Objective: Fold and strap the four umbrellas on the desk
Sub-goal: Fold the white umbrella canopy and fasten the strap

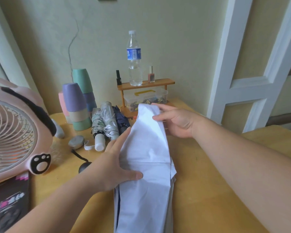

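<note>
1. nearest the person, on the wrist side of the left hand [112, 162], the white umbrella [146, 148] runs off the bottom of the view as a loose, flat sheaf of cloth with a dark stripe down its left edge. no strap shows around it there.
2. at the grip, the left hand lies on the umbrella's left side, with the thumb pressed across the front of the cloth and the fingers straight along the edge. it is flat and pressing, not closed around the bundle.
3. just past that, the right hand [176, 121] holds the far flap of the same canopy, caught between thumb and fingers, with the palm turned toward the person. between the two hands the panels look smoothed but not rolled.
4. the umbrella lies lengthwise on the desk [208, 190], under and between both hands.
5. close beyond the left hand's fingertips, three compact umbrellas lie side by side: a patterned umbrella [97, 125], a silver umbrella [108, 120] and a navy umbrella [122, 120]. all three are bundled tight, but i cannot tell whether each strap is fastened.
6. farther out, on the left hand's outer side, are a pink fan [15, 132] and a stack of cups [77, 101]. past the right hand's fingers stands a small wooden shelf [146, 83].
7. as i judge it, three of the four look done. the white one is mid-fold, with rolling and strapping left.
</note>
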Demonstrator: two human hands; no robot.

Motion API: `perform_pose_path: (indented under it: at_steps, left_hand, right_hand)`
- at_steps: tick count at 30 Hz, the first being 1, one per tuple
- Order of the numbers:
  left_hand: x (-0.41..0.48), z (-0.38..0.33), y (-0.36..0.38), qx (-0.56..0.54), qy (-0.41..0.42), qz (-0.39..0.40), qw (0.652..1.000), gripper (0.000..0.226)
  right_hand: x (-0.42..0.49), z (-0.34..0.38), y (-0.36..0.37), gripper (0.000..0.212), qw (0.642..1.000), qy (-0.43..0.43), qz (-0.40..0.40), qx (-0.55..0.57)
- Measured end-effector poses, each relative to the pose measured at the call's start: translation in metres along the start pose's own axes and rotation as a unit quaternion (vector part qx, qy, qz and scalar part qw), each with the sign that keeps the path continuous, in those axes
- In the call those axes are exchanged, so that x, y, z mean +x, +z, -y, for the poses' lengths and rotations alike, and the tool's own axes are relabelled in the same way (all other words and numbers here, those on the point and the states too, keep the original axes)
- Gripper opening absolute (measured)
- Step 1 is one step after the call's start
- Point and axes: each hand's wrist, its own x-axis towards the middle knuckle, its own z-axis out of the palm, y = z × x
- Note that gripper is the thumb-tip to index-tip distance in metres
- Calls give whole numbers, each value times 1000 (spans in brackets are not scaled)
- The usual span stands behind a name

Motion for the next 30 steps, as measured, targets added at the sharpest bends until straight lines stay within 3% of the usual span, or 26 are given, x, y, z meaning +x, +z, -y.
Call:
perform_pose_path:
  at_steps: [3,5,8,9,13,17,21,23,24,27,30]
  left_hand:
    - [-10,7,8,158,83,-100,979,114]
    - [-15,7,14,228,200,-149,941,83]
    - [-24,6,33,280,348,-148,882,33]
    - [-27,8,41,293,356,-130,878,34]
    - [-36,16,56,350,334,-74,872,75]
    - [-37,15,53,361,325,-43,873,85]
    - [-40,12,47,375,321,19,869,79]
    - [-47,4,39,360,340,63,866,59]
    - [-52,4,37,377,376,61,844,47]
    - [-73,15,31,424,440,53,790,48]
    - [-96,37,35,407,476,11,780,42]
  right_hand:
    - [7,-7,2,58,998,8,-20,-55]
    - [11,-11,3,48,996,-4,-72,-50]
    - [15,-8,4,33,991,-33,-122,-44]
    - [17,-5,5,28,989,-38,-134,-46]
    - [23,7,10,10,979,-42,-183,-82]
    - [27,16,12,13,965,-44,-230,-117]
    - [24,18,19,17,962,-49,-246,-108]
    - [19,21,23,19,964,-56,-242,-95]
    - [16,23,25,19,965,-61,-239,-92]
    - [10,28,31,20,964,-73,-236,-96]
    - [4,31,38,20,963,-82,-232,-112]
